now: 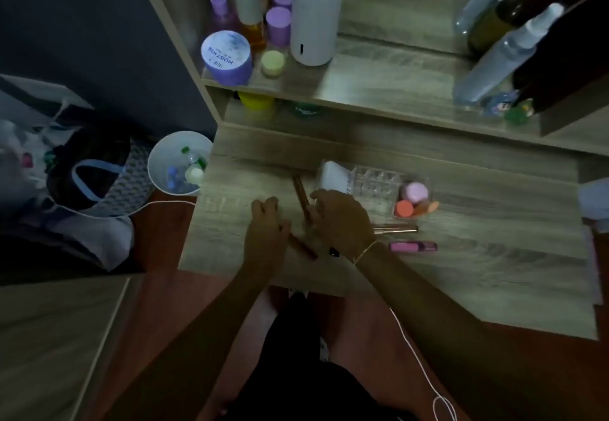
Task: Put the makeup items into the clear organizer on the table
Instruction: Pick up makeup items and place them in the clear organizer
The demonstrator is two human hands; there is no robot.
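The clear organizer (375,183) stands on the wooden table (461,272), with a white item (333,175) at its left end and pink and orange round pieces (413,198) at its right end. My right hand (339,219) is shut on a slim brown tube (301,195) that points up and away, just left of the organizer. My left hand (265,226) grips another brown tube (303,246) lying low over the table. A gold tube (395,229) and a pink tube (413,246) lie on the table to the right of my right wrist.
A raised shelf behind holds a white cylinder (316,12), purple jars (227,56) and bottles. Spray bottles (507,51) stand at the right. A white bin (179,163) sits off the table's left edge, next to a bag (95,183). A white cord (418,354) hangs over my lap.
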